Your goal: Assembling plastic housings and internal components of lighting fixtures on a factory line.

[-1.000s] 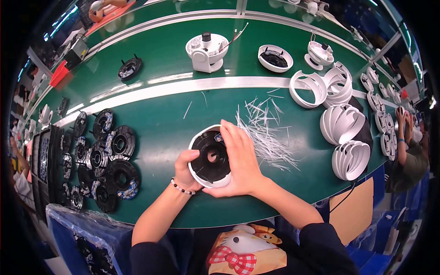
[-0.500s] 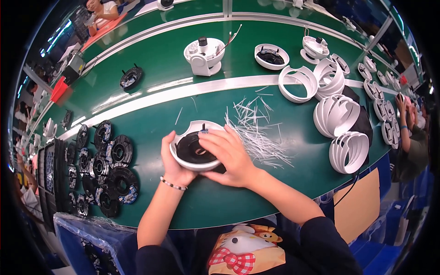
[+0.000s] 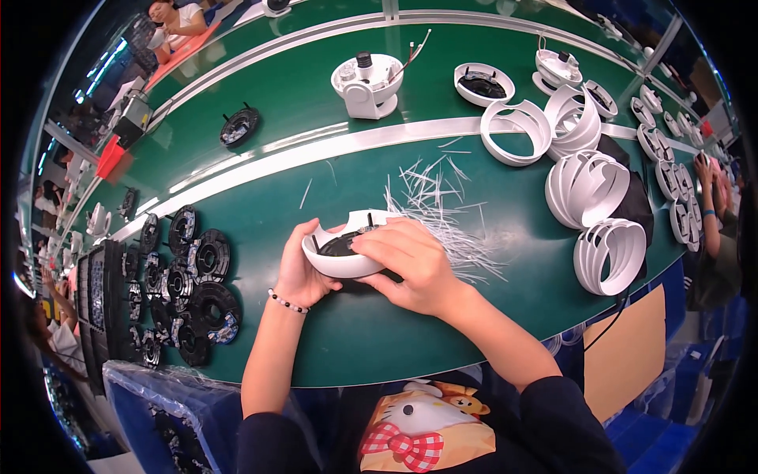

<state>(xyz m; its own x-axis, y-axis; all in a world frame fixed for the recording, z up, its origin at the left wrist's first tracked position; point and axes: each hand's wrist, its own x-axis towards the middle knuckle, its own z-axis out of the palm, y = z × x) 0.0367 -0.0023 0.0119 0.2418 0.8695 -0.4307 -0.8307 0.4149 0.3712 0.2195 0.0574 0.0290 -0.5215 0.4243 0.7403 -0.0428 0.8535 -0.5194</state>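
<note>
A round white plastic housing (image 3: pixel 338 265) with a cut-out rim is held above the green table in front of me. Inside it sits a black disc (image 3: pixel 335 246) with thin upright posts. My left hand (image 3: pixel 298 270) grips the housing from its left side, thumb at the rim and fingers underneath. My right hand (image 3: pixel 417 262) closes on the right side, its thumb below and its fingers bent over the rim onto the disc. Those fingers hide the right part of the disc. Just beyond that hand lies a pile of thin white strips (image 3: pixel 450 213).
Several black discs with small circuit boards (image 3: pixel 212 257) lie at the left beside a stack of black trays (image 3: pixel 93 308). Stacked white rings (image 3: pixel 588 189) stand at the right. Across the metal rail (image 3: pixel 316 148) are a white camera-like assembly (image 3: pixel 369 95) and another filled housing (image 3: pixel 483 84).
The housing has tilted, so more of its outer wall shows and less of the disc. My right fingers have curled further over the rim. The whole view has shifted slightly.
</note>
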